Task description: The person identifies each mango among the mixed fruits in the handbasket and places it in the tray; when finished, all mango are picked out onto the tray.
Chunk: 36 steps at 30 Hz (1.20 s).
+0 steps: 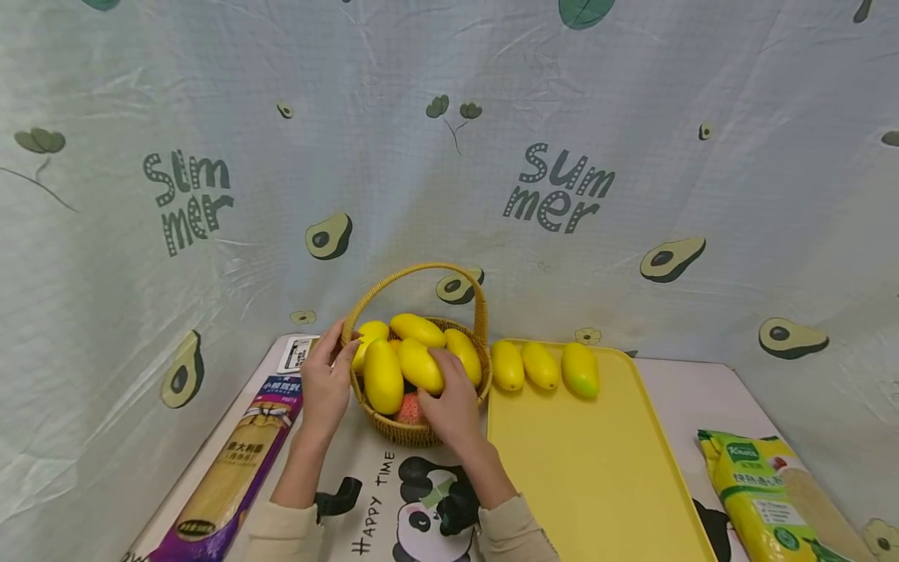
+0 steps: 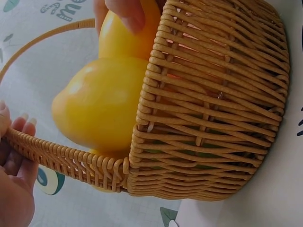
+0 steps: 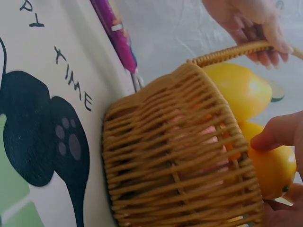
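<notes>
A woven wicker basket (image 1: 403, 433) with an arched handle (image 1: 421, 268) holds several yellow mangoes and a reddish fruit (image 1: 410, 410) lower down. My left hand (image 1: 328, 382) grips the left side of the handle; the left wrist view shows its fingers (image 2: 29, 127) around the wicker. Over the basket's front right, my right hand (image 1: 455, 406) holds a mango (image 1: 419, 365) among the others. In the right wrist view the thumb presses that mango (image 3: 272, 172) just above the rim. Basket wall and fruit partly hide the lower contents.
A yellow tray (image 1: 590, 468) lies right of the basket, with three mangoes (image 1: 540, 366) along its far end. A pasta pack (image 1: 235, 460) lies to the left, a yellow Knorr bag (image 1: 772, 492) at far right. A patterned curtain (image 1: 393, 179) stands behind.
</notes>
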Each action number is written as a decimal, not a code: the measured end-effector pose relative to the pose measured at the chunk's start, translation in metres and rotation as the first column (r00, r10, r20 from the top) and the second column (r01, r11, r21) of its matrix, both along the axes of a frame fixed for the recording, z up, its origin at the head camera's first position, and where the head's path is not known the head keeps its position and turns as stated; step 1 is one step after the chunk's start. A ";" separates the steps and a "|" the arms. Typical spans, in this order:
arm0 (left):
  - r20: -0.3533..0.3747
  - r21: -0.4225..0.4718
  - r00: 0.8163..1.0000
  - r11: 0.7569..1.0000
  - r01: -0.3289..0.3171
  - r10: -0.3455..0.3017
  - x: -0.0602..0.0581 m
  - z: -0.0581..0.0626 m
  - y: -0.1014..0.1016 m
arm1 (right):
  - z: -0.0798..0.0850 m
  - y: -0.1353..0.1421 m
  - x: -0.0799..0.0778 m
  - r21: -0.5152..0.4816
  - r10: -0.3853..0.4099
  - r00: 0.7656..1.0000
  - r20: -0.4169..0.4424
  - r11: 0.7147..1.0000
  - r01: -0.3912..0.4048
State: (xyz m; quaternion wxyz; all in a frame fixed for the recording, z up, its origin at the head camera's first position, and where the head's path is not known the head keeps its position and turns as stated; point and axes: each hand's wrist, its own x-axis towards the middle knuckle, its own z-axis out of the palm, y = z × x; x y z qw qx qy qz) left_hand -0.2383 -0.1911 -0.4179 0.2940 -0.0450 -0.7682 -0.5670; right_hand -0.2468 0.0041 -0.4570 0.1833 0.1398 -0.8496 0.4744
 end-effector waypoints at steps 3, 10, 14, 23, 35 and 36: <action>0.008 -0.007 1.000 1.000 0.007 -0.007 0.000 0.000 0.000 | 0.003 0.006 0.001 -0.018 0.008 1.000 -0.020 1.000 -0.008; 0.016 0.004 1.000 1.000 0.018 -0.018 0.000 0.000 -0.001 | 0.009 0.018 0.000 -0.056 0.025 0.998 -0.065 0.998 -0.029; 0.009 0.017 1.000 1.000 0.025 -0.025 0.001 0.001 -0.002 | 0.011 0.023 -0.001 -0.063 0.028 0.998 -0.062 0.998 -0.032; 0.001 -0.009 1.000 1.000 0.008 -0.008 -0.002 0.000 -0.003 | 0.012 0.038 -0.004 -0.072 0.029 0.995 -0.095 0.997 -0.036; -0.014 -0.025 1.000 1.000 0.011 -0.011 -0.001 0.000 -0.003 | 0.019 0.070 -0.009 -0.160 -0.037 0.988 -0.150 0.987 0.012; -0.013 -0.024 1.000 1.000 0.010 -0.011 -0.001 0.000 -0.003 | 0.020 0.073 -0.009 -0.167 -0.042 0.989 -0.142 0.986 0.018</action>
